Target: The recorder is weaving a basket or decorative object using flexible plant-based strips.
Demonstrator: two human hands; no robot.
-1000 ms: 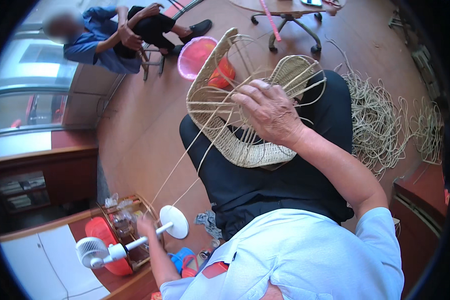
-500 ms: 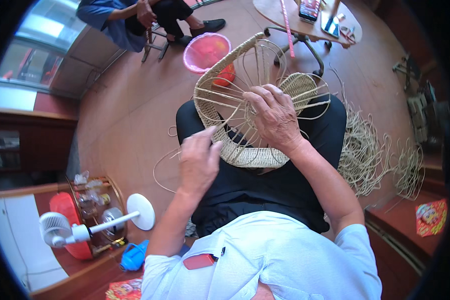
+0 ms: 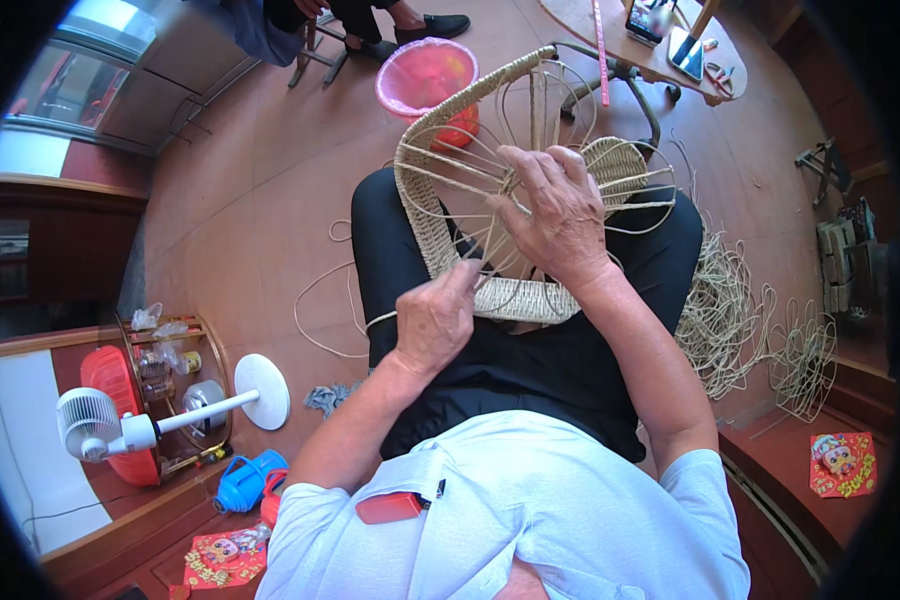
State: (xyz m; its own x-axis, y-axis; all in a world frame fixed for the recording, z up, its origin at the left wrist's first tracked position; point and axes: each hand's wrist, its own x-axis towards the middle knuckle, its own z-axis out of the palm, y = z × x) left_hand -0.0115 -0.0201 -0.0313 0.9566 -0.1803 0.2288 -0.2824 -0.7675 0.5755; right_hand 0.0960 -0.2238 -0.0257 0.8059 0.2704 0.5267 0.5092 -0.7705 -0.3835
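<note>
Gripping spoke cords [image 3: 455, 164] at centre, right hand [image 3: 562, 212]; left hand [image 3: 436, 315] pinching strand [image 3: 380, 319]. Wicker frame [image 3: 411, 200] across lap [image 3: 510, 375]: curved band [image 3: 523, 300] closely woven, seemingly done; spoke cords inside unwoven. Cord pile [image 3: 715, 325] beyond lap's right edge.

Looks like sm. workshop: big cord pile [image 3: 725, 325], part-woven basketwork [image 3: 525, 302], wheeled tbl. [image 3: 625, 52]

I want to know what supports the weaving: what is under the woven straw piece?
Under the woven straw piece are dark trousers and, through its gaps, reddish floor. What it and the right hand hide cannot be seen.
</note>
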